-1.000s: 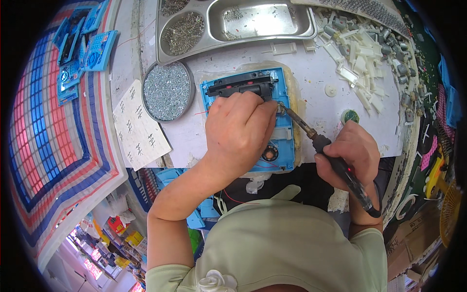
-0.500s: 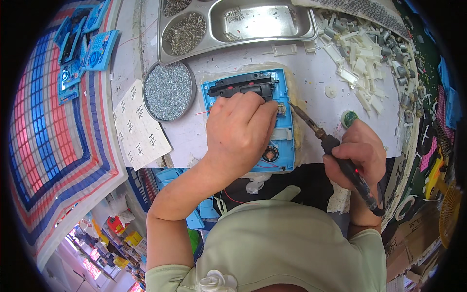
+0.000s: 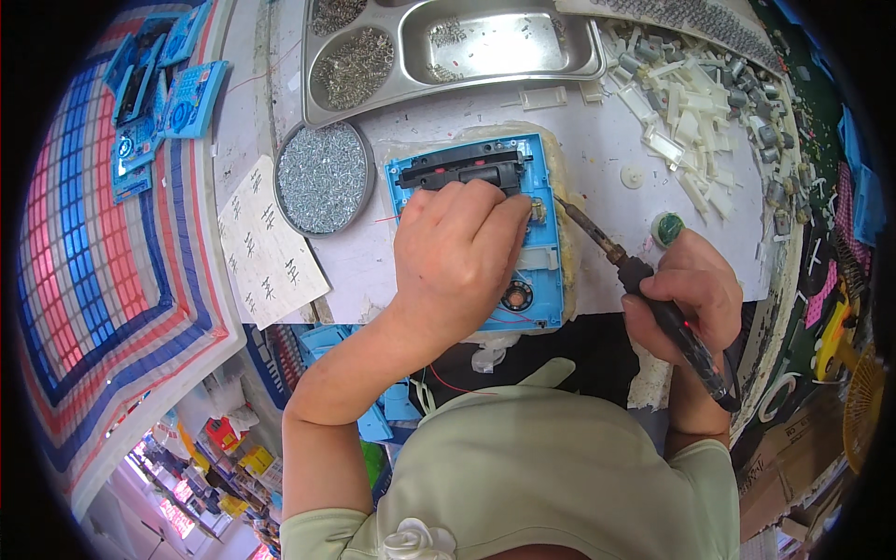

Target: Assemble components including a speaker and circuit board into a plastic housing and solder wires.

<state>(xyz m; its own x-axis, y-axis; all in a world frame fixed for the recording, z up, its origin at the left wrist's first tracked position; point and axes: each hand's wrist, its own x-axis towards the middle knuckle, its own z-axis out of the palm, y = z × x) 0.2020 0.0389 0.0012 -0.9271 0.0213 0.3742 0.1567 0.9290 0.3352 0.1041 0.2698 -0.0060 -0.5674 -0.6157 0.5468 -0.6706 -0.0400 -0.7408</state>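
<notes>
A blue plastic housing (image 3: 549, 280) lies open-side up on a pale pad, with a black mechanism (image 3: 439, 174) across its far end and a round copper-centred part (image 3: 517, 295) near its front. Over the middle of the housing rests my left hand (image 3: 457, 252), fingers curled down and closed; what they pinch, if anything, is hidden beneath. My right hand (image 3: 695, 299) grips the black handle of a soldering iron (image 3: 667, 313). Its tip sits at the housing's right wall, close to a small metal part (image 3: 538, 211). Thin red wires show near the housing.
A round dish of screws (image 3: 325, 177) stands left of the housing, above a handwritten card (image 3: 271, 247). Behind is a metal tray (image 3: 407, 93) with springs. White plastic parts and grey motors (image 3: 691, 131) are heaped at right, near a small green-topped round container (image 3: 666, 228).
Hardly anything differs. The iron and my right hand have shifted very slightly, while my left hand stays over the housing.
</notes>
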